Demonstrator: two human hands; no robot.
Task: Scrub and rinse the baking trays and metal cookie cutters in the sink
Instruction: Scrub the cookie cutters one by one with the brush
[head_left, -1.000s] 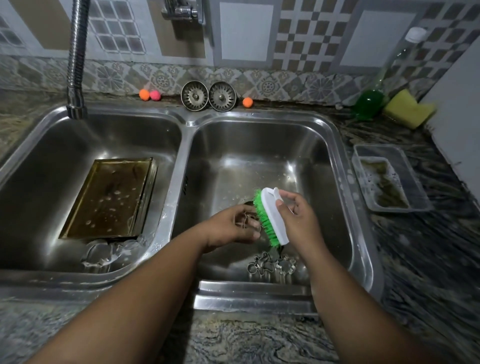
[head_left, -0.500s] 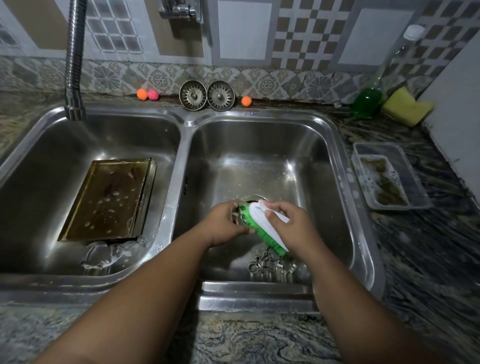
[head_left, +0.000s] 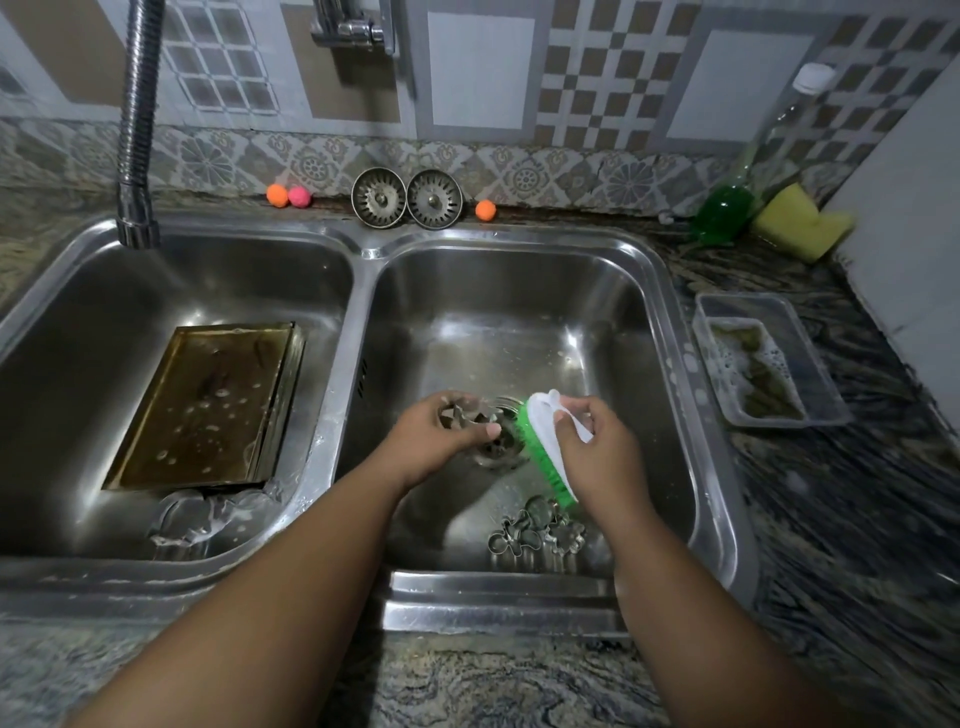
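Two bare forearms enter from the bottom edge, uncovered up to where they leave view, with no sleeve showing on either. The left hand (head_left: 439, 434) and the right hand (head_left: 597, 452) show no glove, ring, watch or bracelet. The fingernails are short and unpainted, and the thumbnail on the left hand shows plainly.

Back wall (head_left: 483, 78) tiled in grey, white and tan geometric panels, with a floral border band (head_left: 545, 171) just above the counter. Countertop (head_left: 857, 493) dark veined stone, mottled paler along the near edge; a plain pale surface (head_left: 914, 249), wall or cabinet side, cannot tell which, rises at far right. Light dim and cool, brightest on the upper tiles; a ribbed metal faucet hose (head_left: 139, 119) hangs at left and a chrome fitting (head_left: 356, 28) is mounted on the wall at top centre.
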